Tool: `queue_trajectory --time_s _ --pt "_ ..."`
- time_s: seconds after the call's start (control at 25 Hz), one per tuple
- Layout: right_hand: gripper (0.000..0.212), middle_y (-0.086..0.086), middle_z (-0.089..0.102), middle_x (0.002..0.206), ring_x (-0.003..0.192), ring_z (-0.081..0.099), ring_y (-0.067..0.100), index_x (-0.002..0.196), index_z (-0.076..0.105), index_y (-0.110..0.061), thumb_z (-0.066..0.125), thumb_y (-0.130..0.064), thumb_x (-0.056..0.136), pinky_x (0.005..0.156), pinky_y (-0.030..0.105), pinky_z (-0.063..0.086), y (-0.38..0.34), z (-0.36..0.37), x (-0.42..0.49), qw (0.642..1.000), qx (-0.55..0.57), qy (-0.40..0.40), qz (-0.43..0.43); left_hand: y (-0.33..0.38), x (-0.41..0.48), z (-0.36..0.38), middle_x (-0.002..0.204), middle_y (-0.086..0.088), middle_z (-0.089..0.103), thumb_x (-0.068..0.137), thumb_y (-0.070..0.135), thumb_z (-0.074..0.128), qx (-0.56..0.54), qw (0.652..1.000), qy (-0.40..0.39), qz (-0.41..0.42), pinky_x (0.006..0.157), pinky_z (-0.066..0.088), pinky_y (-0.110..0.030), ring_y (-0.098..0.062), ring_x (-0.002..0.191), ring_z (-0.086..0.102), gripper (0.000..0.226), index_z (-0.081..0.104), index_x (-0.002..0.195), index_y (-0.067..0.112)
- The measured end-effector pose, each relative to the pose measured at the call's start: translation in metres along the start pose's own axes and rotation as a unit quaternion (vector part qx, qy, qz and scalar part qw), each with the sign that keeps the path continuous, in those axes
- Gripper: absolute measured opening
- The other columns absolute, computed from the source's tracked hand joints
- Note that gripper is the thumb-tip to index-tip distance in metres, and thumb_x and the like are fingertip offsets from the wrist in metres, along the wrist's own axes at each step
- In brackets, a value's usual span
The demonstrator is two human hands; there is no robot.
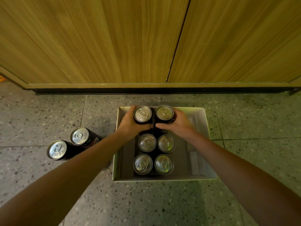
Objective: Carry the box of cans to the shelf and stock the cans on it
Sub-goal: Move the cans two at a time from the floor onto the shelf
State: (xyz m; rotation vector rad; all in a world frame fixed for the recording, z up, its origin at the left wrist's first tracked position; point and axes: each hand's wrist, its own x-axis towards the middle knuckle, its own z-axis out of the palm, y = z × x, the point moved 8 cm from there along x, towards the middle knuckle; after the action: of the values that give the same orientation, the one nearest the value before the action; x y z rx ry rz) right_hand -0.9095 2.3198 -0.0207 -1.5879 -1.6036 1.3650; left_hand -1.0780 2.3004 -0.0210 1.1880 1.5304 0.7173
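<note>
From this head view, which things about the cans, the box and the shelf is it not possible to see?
- Shelf: none in view, only closed wooden doors.
- Brand: cans in the box show only tops; the label on a floor can is too small.
- Sides of the two gripped cans: covered by the left hand and right hand.
- Box floor beneath the cans: hidden.

Speckled terrazzo floor bears an open box and two upright cans just beside it

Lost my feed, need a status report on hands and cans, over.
Left hand and right hand each gripping one can at the box far end. Four cans left inside; two cans standing on floor left of box. Nothing in the way.
</note>
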Motion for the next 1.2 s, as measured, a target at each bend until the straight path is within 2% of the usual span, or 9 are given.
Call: queue_trajectory --time_s 0.24,0.32,0.4,0.6,0.72,0.84,1.04,1.12,1.2 --pt "0.055 0.003 0.066 0.106 0.100 0.060 0.016 0.113 0.061 -0.005 0.082 -0.016 0.064 0.082 0.018 0.050 -0.157 -0.083 -0.045 0.999 0.023 0.047 0.004 0.166 -0.054 -0.059 0.087 0.015 0.058 0.064 0.001 0.079 -0.025 1.000 -0.002 0.008 0.064 0.045 -0.003 0.005 0.081 0.055 0.052 0.051 0.106 0.016" --pt "0.055 -0.002 0.061 0.101 0.096 0.056 0.011 0.116 0.058 -0.005 0.080 -0.018 0.067 0.069 0.003 0.044 -0.234 -0.115 -0.070 0.999 0.013 0.050 0.001 0.239 -0.081 -0.085 0.089 0.012 0.059 0.063 0.001 0.080 -0.031 0.999 0.000 0.010 0.074 0.047 -0.012 -0.005 0.086 0.058 0.055 0.053 0.109 0.013" --pt "0.055 0.000 0.061 0.101 0.097 0.056 0.012 0.117 0.058 -0.003 0.079 -0.018 0.068 0.063 -0.002 0.041 -0.311 -0.143 -0.095 0.998 0.006 0.052 -0.017 0.311 -0.111 -0.111 0.092 0.009 0.062 0.060 0.004 0.082 -0.030 0.999 0.001 0.018 0.085 0.050 -0.026 -0.015 0.096 0.060 0.057 0.054 0.109 0.014" --pt "0.048 -0.001 0.060 0.096 0.090 0.055 0.009 0.111 0.062 -0.004 0.079 -0.020 0.069 0.057 -0.007 0.038 -0.505 -0.217 -0.162 0.993 -0.010 0.094 -0.067 0.490 -0.193 -0.172 0.107 -0.005 0.066 0.057 0.010 0.085 -0.045 0.997 0.032 0.044 0.078 0.049 -0.024 -0.021 0.101 0.063 0.066 0.053 0.115 0.006" --pt "0.050 0.000 0.063 0.100 0.086 0.055 0.006 0.111 0.062 -0.004 0.080 -0.023 0.069 0.058 -0.007 0.039 -0.616 -0.257 -0.202 0.988 -0.035 0.113 -0.097 0.595 -0.240 -0.212 0.102 -0.003 0.067 0.058 0.014 0.086 -0.037 0.995 0.051 0.076 0.077 0.052 -0.025 -0.019 0.097 0.063 0.058 0.055 0.107 0.010" --pt "0.050 0.003 0.066 0.103 0.082 0.055 0.003 0.111 0.062 -0.004 0.080 -0.023 0.068 0.061 -0.006 0.040 -0.703 -0.287 -0.229 0.983 -0.050 0.121 -0.128 0.684 -0.271 -0.248 0.108 -0.003 0.068 0.055 0.023 0.087 -0.009 0.991 0.067 0.115 0.085 0.053 -0.031 -0.018 0.100 0.064 0.068 0.055 0.114 0.010" --pt "0.048 0.005 0.070 0.103 0.087 0.062 0.011 0.108 0.065 -0.009 0.078 -0.033 0.069 0.068 0.013 0.047 -0.842 -0.331 -0.260 0.966 -0.069 0.165 -0.188 0.825 -0.311 -0.310 0.100 0.002 0.066 0.059 0.024 0.085 0.008 0.978 0.091 0.186 0.074 0.050 -0.021 -0.014 0.093 0.063 0.057 0.056 0.107 0.013" --pt "0.046 0.001 0.069 0.098 0.084 0.060 0.009 0.106 0.066 -0.013 0.076 -0.039 0.069 0.064 0.013 0.044 -0.884 -0.346 -0.261 0.960 -0.078 0.181 -0.198 0.867 -0.320 -0.330 0.095 0.006 0.063 0.061 0.024 0.084 0.016 0.975 0.095 0.203 0.070 0.048 -0.017 -0.009 0.089 0.060 0.057 0.056 0.110 0.015" --pt "0.046 0.002 0.070 0.102 0.082 0.060 0.008 0.106 0.065 -0.014 0.075 -0.041 0.070 0.064 0.014 0.045 -0.918 -0.360 -0.256 0.959 -0.065 0.180 -0.211 0.900 -0.319 -0.346 0.106 -0.001 0.066 0.060 0.028 0.084 0.015 0.971 0.110 0.210 0.083 0.052 -0.027 -0.015 0.098 0.061 0.063 0.056 0.115 0.015"
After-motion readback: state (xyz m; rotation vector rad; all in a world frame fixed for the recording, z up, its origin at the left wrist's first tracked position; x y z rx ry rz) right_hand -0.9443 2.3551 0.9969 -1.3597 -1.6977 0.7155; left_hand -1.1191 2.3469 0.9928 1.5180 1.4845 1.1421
